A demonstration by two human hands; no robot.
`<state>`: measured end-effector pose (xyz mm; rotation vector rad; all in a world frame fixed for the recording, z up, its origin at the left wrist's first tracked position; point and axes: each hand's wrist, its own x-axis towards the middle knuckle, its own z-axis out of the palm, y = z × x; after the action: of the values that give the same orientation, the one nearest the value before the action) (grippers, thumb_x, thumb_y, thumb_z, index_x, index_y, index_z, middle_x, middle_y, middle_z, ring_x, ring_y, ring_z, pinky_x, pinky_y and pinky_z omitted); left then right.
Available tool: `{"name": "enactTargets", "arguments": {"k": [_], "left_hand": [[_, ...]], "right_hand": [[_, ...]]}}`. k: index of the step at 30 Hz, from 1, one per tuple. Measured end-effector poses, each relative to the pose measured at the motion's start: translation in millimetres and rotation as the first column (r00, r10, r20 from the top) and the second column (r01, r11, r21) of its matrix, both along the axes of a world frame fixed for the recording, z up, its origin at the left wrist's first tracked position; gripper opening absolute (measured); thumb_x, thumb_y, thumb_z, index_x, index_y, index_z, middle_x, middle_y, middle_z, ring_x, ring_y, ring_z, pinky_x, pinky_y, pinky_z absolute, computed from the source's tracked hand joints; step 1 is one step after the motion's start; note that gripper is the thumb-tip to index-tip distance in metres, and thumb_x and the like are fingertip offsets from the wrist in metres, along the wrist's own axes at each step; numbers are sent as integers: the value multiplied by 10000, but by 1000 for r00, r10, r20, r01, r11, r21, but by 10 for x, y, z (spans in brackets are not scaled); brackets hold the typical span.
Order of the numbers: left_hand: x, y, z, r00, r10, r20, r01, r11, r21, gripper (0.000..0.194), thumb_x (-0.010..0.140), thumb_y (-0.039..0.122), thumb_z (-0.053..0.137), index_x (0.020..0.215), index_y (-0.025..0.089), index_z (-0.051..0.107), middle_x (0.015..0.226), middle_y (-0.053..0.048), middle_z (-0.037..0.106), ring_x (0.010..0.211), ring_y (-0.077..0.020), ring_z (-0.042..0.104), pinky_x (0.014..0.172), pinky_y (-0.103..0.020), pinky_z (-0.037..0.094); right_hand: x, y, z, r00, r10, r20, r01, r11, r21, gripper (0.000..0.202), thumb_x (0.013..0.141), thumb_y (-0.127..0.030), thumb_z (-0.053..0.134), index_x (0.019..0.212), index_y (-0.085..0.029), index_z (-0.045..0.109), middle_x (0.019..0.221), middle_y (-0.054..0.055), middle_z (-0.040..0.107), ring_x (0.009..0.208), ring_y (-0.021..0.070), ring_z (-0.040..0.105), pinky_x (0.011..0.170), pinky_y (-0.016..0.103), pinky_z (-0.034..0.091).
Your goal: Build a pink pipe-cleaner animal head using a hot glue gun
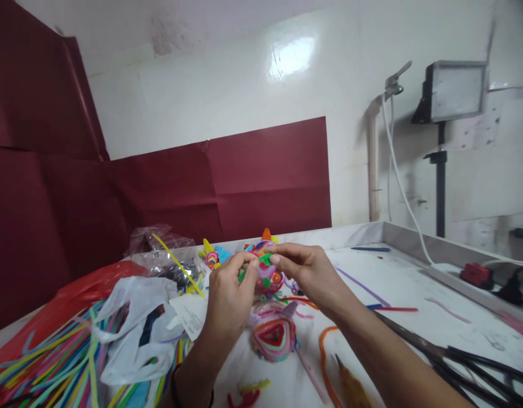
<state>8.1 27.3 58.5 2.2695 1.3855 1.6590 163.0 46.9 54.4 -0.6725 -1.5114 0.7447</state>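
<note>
My left hand and my right hand are raised close together over the table. Both are pinched on a green pipe cleaner that bends between the fingertips. Just behind it stands a colourful figure of coiled pipe cleaners, with an orange round spot and an orange point on top; my fingers partly cover it. A second coiled piece, pink and blue around a red centre, lies below my hands. Farther back on the left is a small piece with yellow tips.
Many loose pipe cleaners and a white plastic bag lie at left, by a red bag. Large scissors are at right. A power strip runs along the raised table edge, and a lamp stands behind.
</note>
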Motion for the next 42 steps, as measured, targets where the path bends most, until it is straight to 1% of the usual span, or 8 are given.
{"name": "enactTargets", "arguments": {"k": [6, 12, 22, 29, 32, 35, 38, 42], "left_hand": [[35, 4, -27, 993, 14, -118, -8, 999, 52, 176, 896, 216, 496, 823, 188, 654, 789, -13, 714, 769, -179, 647, 711, -281, 438], [54, -4, -38, 994, 6, -111, 0, 998, 55, 178, 883, 203, 496, 799, 193, 653, 788, -16, 716, 758, -176, 652, 702, -277, 442], [114, 33, -103, 942, -108, 319, 162, 975, -149, 193, 836, 343, 568, 780, 177, 651, 612, 22, 605, 560, -130, 567, 534, -225, 448], [165, 88, -150, 899, -120, 421, 189, 974, -126, 202, 809, 358, 597, 799, 167, 661, 615, 14, 622, 539, -120, 566, 493, -212, 437], [120, 98, -126, 915, -94, 392, 161, 977, -142, 193, 818, 352, 586, 807, 172, 654, 598, 26, 610, 511, -116, 549, 477, -213, 420], [51, 90, -76, 971, -41, 235, 70, 991, -118, 174, 843, 312, 559, 793, 184, 666, 626, 19, 647, 567, -134, 594, 547, -233, 448], [4, 72, -39, 999, 10, 35, -9, 999, -31, 173, 857, 262, 534, 800, 198, 685, 717, 0, 710, 675, -166, 648, 647, -268, 469], [11, 53, -50, 991, 38, -125, -29, 997, 74, 185, 884, 227, 502, 833, 206, 678, 831, -24, 743, 794, -193, 673, 735, -296, 471]], "right_hand": [[113, -1, 2, 909, -279, 310, 155, 917, 368, 118, 817, -121, 627, 766, -169, 722, 716, 25, 645, 668, 148, 569, 638, 273, 423], [115, -48, 29, 817, -396, 420, 163, 857, 489, 161, 830, -52, 594, 729, -156, 665, 671, 8, 604, 616, 132, 536, 597, 249, 392], [-147, -55, -66, 962, -273, -26, 273, 946, 174, 109, 765, -223, 620, 708, -185, 706, 678, 35, 700, 636, 176, 620, 604, 286, 469], [-264, -55, -96, 937, -140, -321, 111, 988, -106, 149, 654, -321, 718, 677, -174, 720, 619, 21, 697, 561, 158, 589, 562, 282, 470], [-235, -34, -91, 949, -88, -302, 52, 991, -125, 180, 666, -343, 729, 698, -166, 722, 606, 9, 677, 552, 141, 566, 549, 268, 451], [-147, 16, -80, 993, -51, -109, 46, 998, -52, 160, 724, -325, 688, 723, -169, 726, 638, 12, 682, 589, 150, 582, 563, 269, 451], [-34, 59, -74, 986, -142, 86, 130, 982, 138, 112, 790, -236, 637, 813, -184, 734, 781, 39, 727, 719, 179, 638, 667, 296, 483], [67, 55, -63, 893, -356, 277, 215, 876, 432, 141, 830, -102, 610, 840, -193, 716, 771, 32, 676, 698, 159, 614, 654, 271, 456]]}}
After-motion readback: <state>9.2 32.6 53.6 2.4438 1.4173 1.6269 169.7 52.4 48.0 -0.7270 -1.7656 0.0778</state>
